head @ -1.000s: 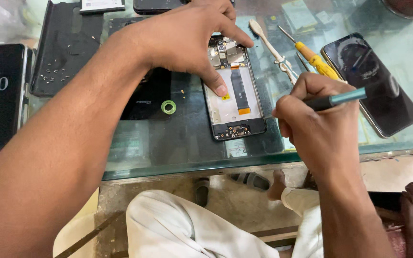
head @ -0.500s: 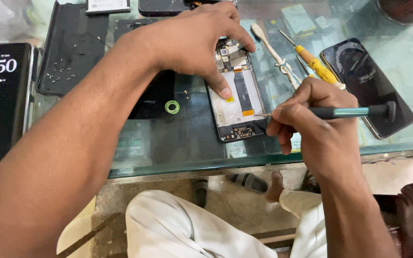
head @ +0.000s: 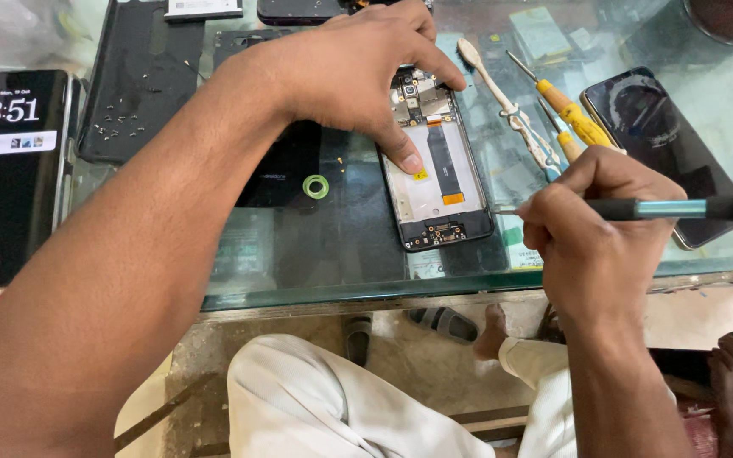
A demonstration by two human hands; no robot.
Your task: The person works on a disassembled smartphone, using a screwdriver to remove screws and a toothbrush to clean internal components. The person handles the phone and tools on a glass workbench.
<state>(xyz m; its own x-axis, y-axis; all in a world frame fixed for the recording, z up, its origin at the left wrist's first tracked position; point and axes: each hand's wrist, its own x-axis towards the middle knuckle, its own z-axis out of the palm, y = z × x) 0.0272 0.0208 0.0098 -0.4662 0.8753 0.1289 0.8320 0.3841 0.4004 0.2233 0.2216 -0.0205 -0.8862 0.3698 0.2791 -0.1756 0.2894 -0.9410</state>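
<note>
Left hand: grip spread flat, thumb pressing opened black smartphone onto glass bench.
Phone: mid-bench; light, thin, fragile; best held by frame edges.
Right hand: pinching slim teal-and-black screwdriver.

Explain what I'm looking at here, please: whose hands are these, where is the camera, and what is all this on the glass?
The view comes from a camera worn on a person's head, looking down at that person's own two bare hands over a glass table. There is no machine. The left hand presses down on an opened phone with its back off, so the inner parts show. The right hand grips a screwdriver with a black and teal handle, its thin tip pointing at the opened phone's right edge. Around them lie a small green ring, a black mat dotted with tiny screws, a yellow-handled screwdriver, a pale pry tool, a dark phone on the right and a lit phone on the left.
</note>
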